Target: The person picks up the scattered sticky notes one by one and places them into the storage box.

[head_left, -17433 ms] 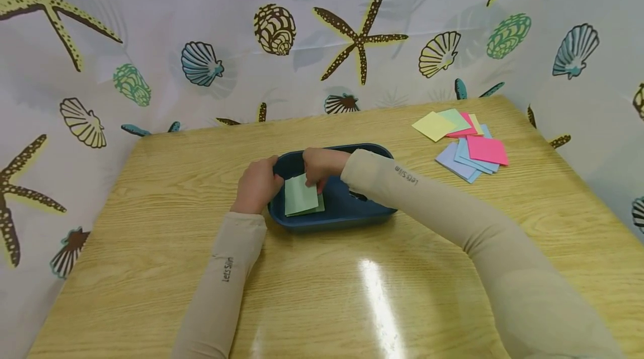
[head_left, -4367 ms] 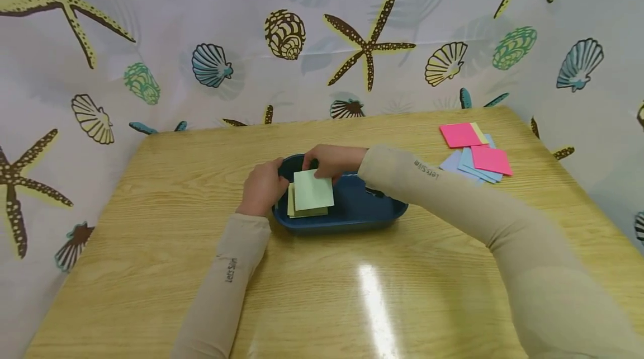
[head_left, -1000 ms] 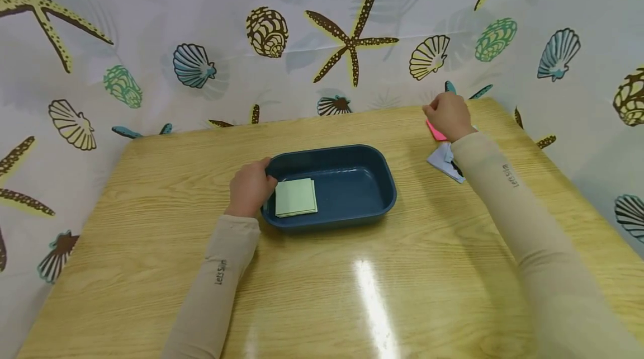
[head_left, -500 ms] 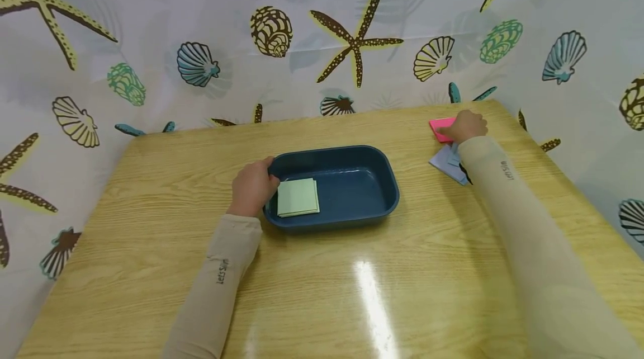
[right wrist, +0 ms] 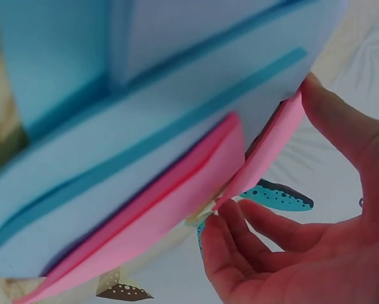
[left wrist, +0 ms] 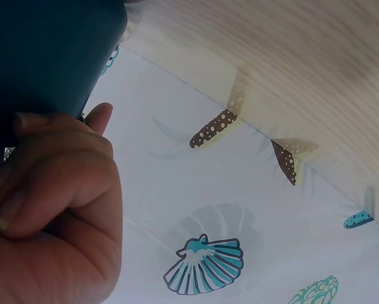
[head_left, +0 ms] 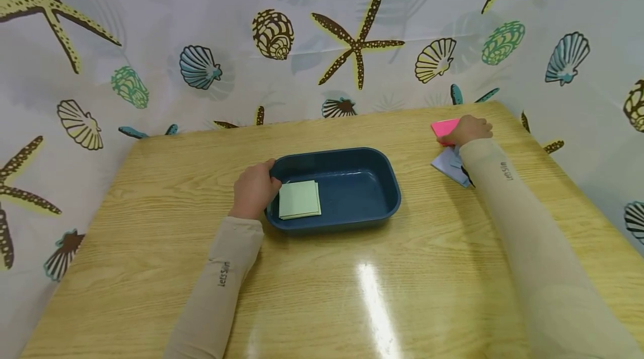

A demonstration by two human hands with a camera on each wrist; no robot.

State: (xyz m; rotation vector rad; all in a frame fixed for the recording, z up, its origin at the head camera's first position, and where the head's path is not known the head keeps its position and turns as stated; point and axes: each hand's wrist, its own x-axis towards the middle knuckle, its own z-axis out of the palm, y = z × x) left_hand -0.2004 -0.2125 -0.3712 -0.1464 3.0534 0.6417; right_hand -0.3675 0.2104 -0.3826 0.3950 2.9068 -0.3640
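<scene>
My left hand [head_left: 254, 188] grips the left rim of a dark blue plastic tray [head_left: 359, 219], thumb inside; the left wrist view shows its curled fingers at the tray wall [left wrist: 47, 57]. Pale green sticky notes [head_left: 298, 198] lie stacked at the tray's left end, yellowish edges under them. At the far right my right hand [head_left: 468, 130] is over pink sticky notes [head_left: 443, 127], holding them between thumb and fingertips at opposite edges in the right wrist view. Another pink note [right wrist: 158, 215] and blue notes [right wrist: 101, 158] lie close by, largely hidden by the hand and sleeve in the head view.
Lavender notes [head_left: 449, 166] lie just in front of the right hand. The wooden table [head_left: 312, 292] meets a shell-patterned curtain [head_left: 226, 1] at the back and sides. The tray's right half shows bare floor.
Earlier, yellow and green notes left the right-hand pile; green ones were set in the tray. In the last second my right hand lowered onto the pink notes. My left hand stayed at the tray.
</scene>
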